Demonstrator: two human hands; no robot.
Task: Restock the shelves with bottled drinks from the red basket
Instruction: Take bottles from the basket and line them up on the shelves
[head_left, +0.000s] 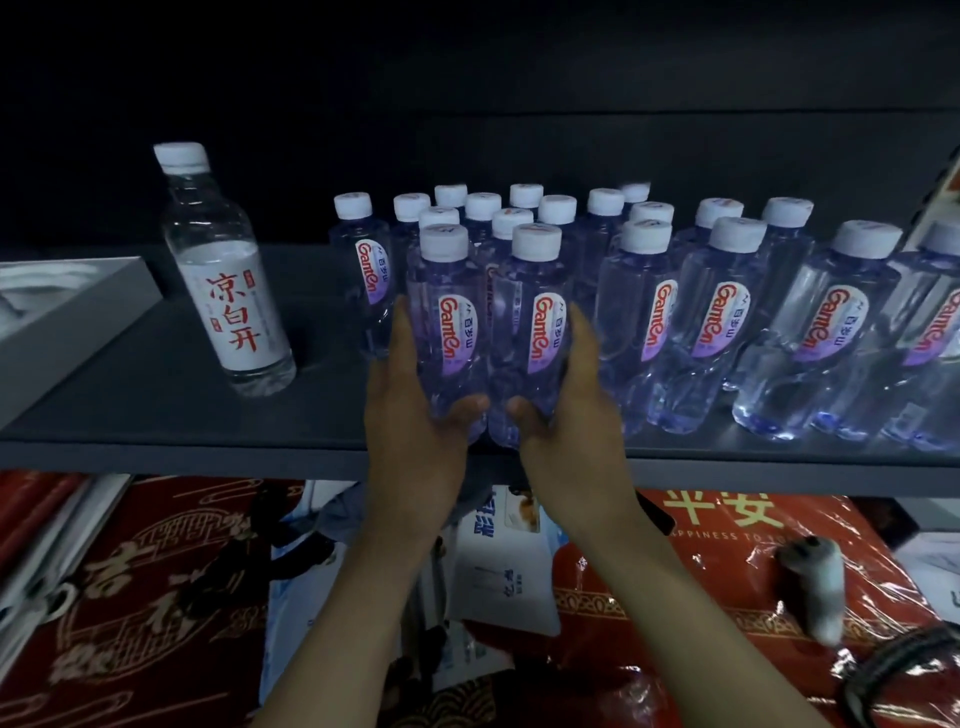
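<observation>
Two small Ganten water bottles with white caps stand side by side at the front edge of the dark shelf (156, 415). My left hand (415, 405) grips the left bottle (447, 322) from its left side, thumb across the front. The right bottle (535, 332) is held the same way by my right hand (566, 410), from its right side. Several more Ganten bottles (717, 312) crowd the shelf behind and to the right. The red basket is not in view.
A taller bottle with a white label and red characters (228, 291) stands alone at the shelf's left. A grey box (67, 301) sits at the far left. Below the shelf lie red gift bags (156, 571) and a white package (498, 566).
</observation>
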